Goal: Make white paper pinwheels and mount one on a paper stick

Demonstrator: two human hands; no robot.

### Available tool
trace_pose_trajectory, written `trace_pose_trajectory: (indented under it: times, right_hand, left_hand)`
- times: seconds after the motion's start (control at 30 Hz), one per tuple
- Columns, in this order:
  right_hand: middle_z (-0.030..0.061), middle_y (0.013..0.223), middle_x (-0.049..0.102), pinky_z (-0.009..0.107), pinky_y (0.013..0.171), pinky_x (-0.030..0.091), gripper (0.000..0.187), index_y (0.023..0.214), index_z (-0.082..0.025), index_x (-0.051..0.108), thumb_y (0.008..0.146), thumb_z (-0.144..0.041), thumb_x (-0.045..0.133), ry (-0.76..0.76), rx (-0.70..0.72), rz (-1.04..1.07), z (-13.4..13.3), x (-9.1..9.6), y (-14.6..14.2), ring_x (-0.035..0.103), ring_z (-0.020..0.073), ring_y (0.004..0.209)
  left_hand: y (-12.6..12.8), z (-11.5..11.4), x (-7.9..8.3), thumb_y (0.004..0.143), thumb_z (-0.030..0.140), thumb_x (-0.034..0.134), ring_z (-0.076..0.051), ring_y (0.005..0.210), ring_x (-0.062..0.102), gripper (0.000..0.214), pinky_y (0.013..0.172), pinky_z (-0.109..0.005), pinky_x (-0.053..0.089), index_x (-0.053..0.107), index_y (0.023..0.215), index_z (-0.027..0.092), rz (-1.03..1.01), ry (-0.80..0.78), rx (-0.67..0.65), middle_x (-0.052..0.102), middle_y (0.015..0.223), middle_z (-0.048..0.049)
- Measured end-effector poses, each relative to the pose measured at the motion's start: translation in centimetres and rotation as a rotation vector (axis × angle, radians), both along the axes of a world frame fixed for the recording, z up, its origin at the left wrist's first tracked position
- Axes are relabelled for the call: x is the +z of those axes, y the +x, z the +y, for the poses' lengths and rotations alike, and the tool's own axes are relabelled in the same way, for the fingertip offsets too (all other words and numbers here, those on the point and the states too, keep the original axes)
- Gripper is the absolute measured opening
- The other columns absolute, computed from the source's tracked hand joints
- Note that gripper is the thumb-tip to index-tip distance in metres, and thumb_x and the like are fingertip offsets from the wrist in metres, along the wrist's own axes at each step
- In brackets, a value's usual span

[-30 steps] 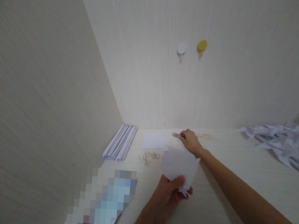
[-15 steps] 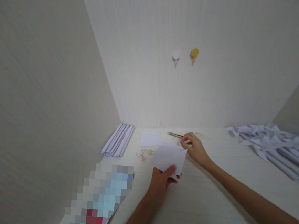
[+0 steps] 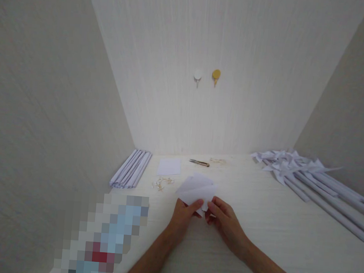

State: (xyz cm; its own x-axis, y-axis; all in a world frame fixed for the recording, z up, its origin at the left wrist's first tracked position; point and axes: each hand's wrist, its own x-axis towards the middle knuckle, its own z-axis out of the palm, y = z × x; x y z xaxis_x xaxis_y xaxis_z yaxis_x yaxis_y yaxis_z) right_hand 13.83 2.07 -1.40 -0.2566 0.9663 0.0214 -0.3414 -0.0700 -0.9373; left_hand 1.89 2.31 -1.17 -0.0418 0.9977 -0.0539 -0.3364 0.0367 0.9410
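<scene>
A white square of paper [image 3: 196,191], its edges cut or folded into flaps, is held low over the table. My left hand [image 3: 182,216] is closed on its near left side, thumb on top. My right hand [image 3: 224,219] pinches at its near right corner; whether something small is also in those fingertips is hidden. Beyond the paper lie thread snips [image 3: 199,163] with dark blades. A flat white square sheet [image 3: 169,167] rests to their left, and several small white-and-tan pieces [image 3: 162,183] are scattered in front of it.
Rolled paper tubes [image 3: 132,169] lie side by side at the left wall. Several paper pinwheels on paper sticks [image 3: 311,176] are piled at the right. Thin tan bits [image 3: 218,161] lie near the back wall, which bears a white hook [image 3: 197,75] and a yellow hook [image 3: 216,75].
My right hand has come back from beside the snips to the paper's near right corner. A flap now lies folded over the paper. The view has shifted to the right.
</scene>
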Motion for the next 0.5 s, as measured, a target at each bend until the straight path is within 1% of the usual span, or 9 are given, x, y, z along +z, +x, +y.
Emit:
trace_pose_trajectory:
  times: [0.1,0.2,0.4,0.5]
  right_hand:
    - [-0.001,0.053,0.052,0.022,0.047,0.033,0.029,0.059,-0.015,0.053,0.065,-0.041,0.061,-0.007,0.027,0.01,0.12,0.07,0.03,0.045,0.0082,0.048]
    - [-0.0009,0.054,0.053,0.022,0.047,0.032,0.026,0.059,-0.014,0.054,0.065,-0.038,0.062,-0.007,0.049,-0.025,0.12,0.13,0.16,0.044,0.0071,0.046]
    - [-0.0038,0.053,0.05,0.021,0.046,0.031,0.019,0.066,-0.014,0.056,0.062,-0.03,0.064,0.052,0.062,-0.071,0.12,0.28,0.16,0.041,0.0063,0.046]
    - [-0.0035,0.055,0.052,0.022,0.046,0.031,0.018,0.068,-0.014,0.057,0.061,-0.028,0.065,0.05,0.064,-0.078,0.22,0.16,0.2,0.041,0.0062,0.046]
  left_hand:
    - [0.06,-0.04,0.01,0.056,0.028,0.068,-0.011,0.048,0.052,0.02,0.042,-0.021,0.038,0.062,0.066,0.011,0.007,0.014,-0.062,0.062,0.056,-0.0026]
    - [0.0,-0.01,0.06,0.058,0.027,0.066,-0.01,0.045,0.05,0.017,0.042,-0.021,0.035,0.06,0.059,0.011,-0.008,0.01,-0.098,0.058,0.049,-0.0006]
    - [-0.04,-0.07,0.35,0.053,0.024,0.069,-0.01,0.046,0.05,0.019,0.043,-0.022,0.037,0.06,0.063,0.012,-0.073,-0.015,-0.103,0.059,0.054,-0.0007]
    - [0.06,-0.19,0.66,0.051,0.023,0.07,-0.01,0.044,0.049,0.02,0.042,-0.022,0.036,0.059,0.062,0.011,-0.075,-0.031,-0.09,0.058,0.052,-0.0001]
